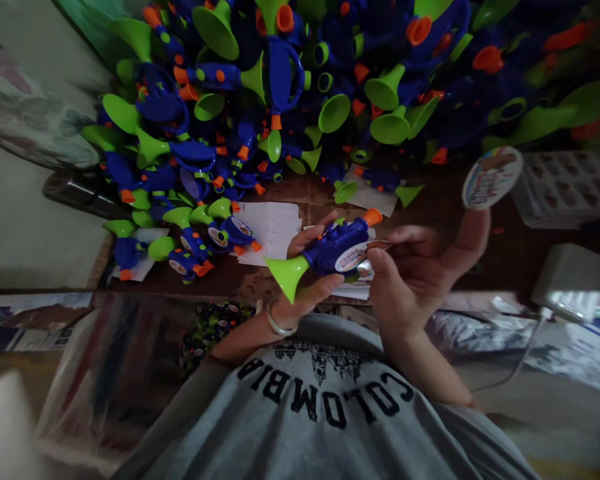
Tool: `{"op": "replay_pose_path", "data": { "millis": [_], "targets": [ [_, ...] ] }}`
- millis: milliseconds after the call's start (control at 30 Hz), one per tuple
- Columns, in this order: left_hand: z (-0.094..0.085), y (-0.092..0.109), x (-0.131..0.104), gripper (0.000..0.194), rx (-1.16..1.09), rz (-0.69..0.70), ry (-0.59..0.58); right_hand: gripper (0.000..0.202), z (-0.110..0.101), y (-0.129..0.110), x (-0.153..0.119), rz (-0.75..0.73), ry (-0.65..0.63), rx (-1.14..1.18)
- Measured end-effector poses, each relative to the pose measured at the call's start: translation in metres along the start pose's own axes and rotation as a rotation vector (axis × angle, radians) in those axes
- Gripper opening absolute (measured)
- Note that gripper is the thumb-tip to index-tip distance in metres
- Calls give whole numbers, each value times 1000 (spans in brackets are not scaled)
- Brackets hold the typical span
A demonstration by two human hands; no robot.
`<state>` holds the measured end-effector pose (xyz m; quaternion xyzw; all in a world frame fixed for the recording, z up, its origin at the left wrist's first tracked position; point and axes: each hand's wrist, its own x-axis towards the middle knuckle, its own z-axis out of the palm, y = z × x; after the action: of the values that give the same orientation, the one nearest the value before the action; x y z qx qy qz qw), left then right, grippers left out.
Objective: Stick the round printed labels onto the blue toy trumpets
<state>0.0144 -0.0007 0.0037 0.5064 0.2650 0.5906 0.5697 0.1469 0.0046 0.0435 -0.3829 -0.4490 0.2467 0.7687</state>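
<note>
My left hand [307, 293] is closed around a blue toy trumpet [330, 245] with a green bell and an orange mouthpiece. The bell points to the lower left. Between the thumb and a finger of my right hand [415, 273] is an oval sticker [355, 256], held against the flat side of the trumpet; whether it is fully stuck down I cannot tell. A second oval sticker [493, 177] clings to a raised fingertip of the same hand. Left of my hands stand several trumpets [240, 227] that bear oval stickers.
A big heap of toy trumpets [280, 80] covers the back of the table. White paper sheets [267, 230] lie left of my hands. Sticker sheets [570, 183] are at the right, near a white box with a cable [573, 280]. At the left lies a dark bottle [80, 192].
</note>
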Motion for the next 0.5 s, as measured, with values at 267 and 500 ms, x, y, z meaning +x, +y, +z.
{"op": "replay_pose_path", "data": {
  "millis": [267, 500],
  "targets": [
    [11, 17, 11, 70, 66, 82, 23, 95, 8, 0, -9, 14, -67, -54],
    [9, 13, 6, 69, 13, 37, 39, 91, 2, 7, -8, -76, -140, -140]
  ]
}}
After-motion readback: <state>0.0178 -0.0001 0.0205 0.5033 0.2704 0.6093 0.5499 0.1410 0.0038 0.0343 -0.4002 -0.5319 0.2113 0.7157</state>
